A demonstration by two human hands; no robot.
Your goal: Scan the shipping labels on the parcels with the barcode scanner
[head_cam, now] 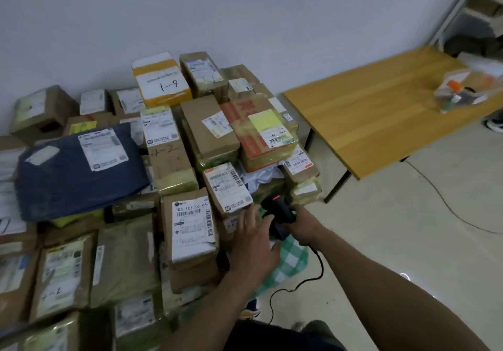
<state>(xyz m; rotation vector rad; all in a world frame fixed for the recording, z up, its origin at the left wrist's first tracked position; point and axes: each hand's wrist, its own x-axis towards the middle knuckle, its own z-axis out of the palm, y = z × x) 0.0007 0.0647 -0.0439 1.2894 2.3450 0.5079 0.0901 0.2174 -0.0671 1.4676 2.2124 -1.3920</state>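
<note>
The parcels (168,160) are heaped at left, labels mostly upward; a wooden desk (381,122) stands far right, well apart. The right hand (304,227) has its grip clamped on the barcode scanner (280,210) beside the near stack; the left hand (254,237) is spread flat. The scanner should be aimed squarely at the nearest shipping label (227,184), with its cable (322,268) kept untangled.

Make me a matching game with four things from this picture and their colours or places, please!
Things:
1. barcode scanner
2. flat soft parcel
3. box marked 1-9
4. table

Clues:
A. yellow, at the back by the wall
B. wooden, right of the pile
C. black, held in the right hand
D. dark blue, on the left of the pile

Pairs: 1-C, 2-D, 3-A, 4-B.
</note>
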